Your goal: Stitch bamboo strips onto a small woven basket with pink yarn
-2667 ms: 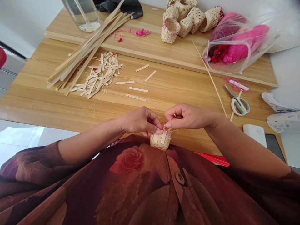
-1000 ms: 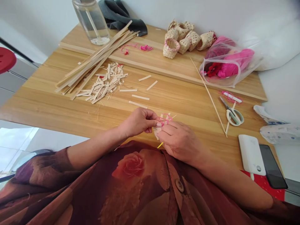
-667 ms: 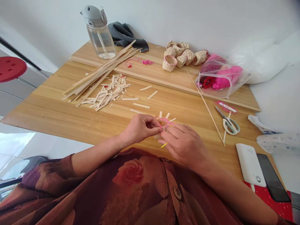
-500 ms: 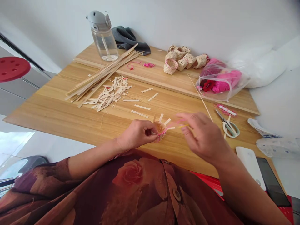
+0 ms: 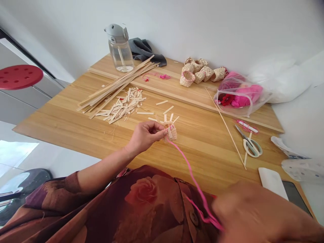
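My left hand (image 5: 144,135) pinches a small woven straw basket (image 5: 170,131) above the wooden table (image 5: 76,125), with loose strip ends sticking up from its rim. A pink thread (image 5: 192,179) runs taut from the basket down and to the right. It ends at my right hand (image 5: 253,211), which is close to the camera at the lower right and blurred by motion. The thread meets that hand at its left edge; its fingers do not show clearly.
Long straw strips (image 5: 118,82) and cut scraps (image 5: 124,106) lie at the left. A water bottle (image 5: 119,47), grey cloth (image 5: 146,50), finished small baskets (image 5: 199,70) and a bag of pink yarn (image 5: 240,94) stand at the back. Scissors (image 5: 249,143), a thin stick (image 5: 225,126) and a white device (image 5: 272,179) lie at the right.
My right hand has drawn away from the basket toward the lower right, pulling the pink thread out long and taut. My left hand has kept hold of the basket and lifted it slightly.
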A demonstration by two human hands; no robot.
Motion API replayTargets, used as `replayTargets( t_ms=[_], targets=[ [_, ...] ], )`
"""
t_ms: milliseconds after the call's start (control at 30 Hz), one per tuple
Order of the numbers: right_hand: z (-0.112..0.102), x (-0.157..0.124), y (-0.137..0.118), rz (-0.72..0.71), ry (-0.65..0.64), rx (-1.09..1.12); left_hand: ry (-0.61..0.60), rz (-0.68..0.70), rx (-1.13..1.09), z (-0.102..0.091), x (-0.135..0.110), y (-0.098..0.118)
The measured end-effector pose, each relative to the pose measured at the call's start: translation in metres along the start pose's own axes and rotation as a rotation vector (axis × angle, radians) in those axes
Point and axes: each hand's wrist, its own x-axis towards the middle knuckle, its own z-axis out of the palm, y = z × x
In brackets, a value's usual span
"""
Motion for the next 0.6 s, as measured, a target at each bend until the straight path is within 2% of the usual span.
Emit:
replayTargets(
  t_ms=[33,100,267,400,600],
  targets=[
    [0.004,0.012,0.002,0.044,-0.092,0.082,0.002,-0.004,-0.022,0.001,-0.001,0.002],
    [0.013,0.038,0.011,0.187,0.017,0.214,0.003,-0.004,-0.047,0.004,-0.004,0.005],
    [0.034,0.082,0.048,0.284,0.163,0.503,0.031,0.032,-0.065,0.01,-0.013,0.012],
    [0.038,0.098,0.061,0.383,0.208,0.538,0.048,0.029,-0.092,0.011,-0.016,0.013],
    [0.038,0.103,0.059,0.363,0.26,0.526,0.029,0.003,-0.135,0.012,-0.017,0.012]
  ],
)
